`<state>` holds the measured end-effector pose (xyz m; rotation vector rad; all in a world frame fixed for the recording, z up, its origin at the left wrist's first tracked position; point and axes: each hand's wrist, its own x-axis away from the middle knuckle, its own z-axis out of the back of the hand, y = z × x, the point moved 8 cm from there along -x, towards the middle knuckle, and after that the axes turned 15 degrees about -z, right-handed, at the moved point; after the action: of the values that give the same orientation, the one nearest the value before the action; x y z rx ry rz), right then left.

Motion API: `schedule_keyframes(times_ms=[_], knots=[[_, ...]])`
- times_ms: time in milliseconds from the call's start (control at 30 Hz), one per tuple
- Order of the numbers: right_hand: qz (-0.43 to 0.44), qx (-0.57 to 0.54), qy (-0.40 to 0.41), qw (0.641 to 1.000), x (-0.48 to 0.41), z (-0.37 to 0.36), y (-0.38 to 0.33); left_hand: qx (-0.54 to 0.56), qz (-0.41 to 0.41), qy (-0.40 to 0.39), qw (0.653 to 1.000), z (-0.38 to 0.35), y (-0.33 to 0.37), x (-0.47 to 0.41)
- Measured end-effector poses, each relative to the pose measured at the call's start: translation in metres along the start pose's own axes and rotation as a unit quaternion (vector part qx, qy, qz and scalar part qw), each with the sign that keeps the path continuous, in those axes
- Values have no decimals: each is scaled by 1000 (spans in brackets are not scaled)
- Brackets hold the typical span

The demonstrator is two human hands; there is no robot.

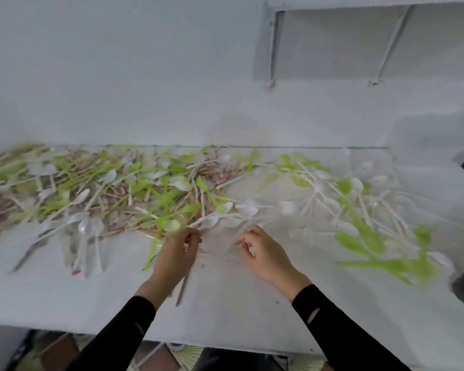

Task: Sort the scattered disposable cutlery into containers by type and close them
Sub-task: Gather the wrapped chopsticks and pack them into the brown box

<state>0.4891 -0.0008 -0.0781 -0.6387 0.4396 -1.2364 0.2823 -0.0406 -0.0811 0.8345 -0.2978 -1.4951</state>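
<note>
White plastic spoons (217, 220) lie mid-frame; I'm gathering: left hand (176, 253) grips pale handles (183, 286), right hand (264, 254) curls, grip unclear. Next needs a container; I can't spot one.

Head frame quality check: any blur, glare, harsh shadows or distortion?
Head view: motion blur smears the green and white plastic cutlery, worst at the frame's right edge; left hand and right hand look sharper; light on the white table is soft and flat, no glare or hard shadows.
</note>
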Motion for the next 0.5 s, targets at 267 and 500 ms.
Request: schedule_keyframes(times_ms=[267,500], knots=[[138,23,-26,990,-9,-48,-66,-101,43,58,992,48,-34,48],[199,28,-86,976,-7,-84,-95,-121,21,42,992,42,-52,59]])
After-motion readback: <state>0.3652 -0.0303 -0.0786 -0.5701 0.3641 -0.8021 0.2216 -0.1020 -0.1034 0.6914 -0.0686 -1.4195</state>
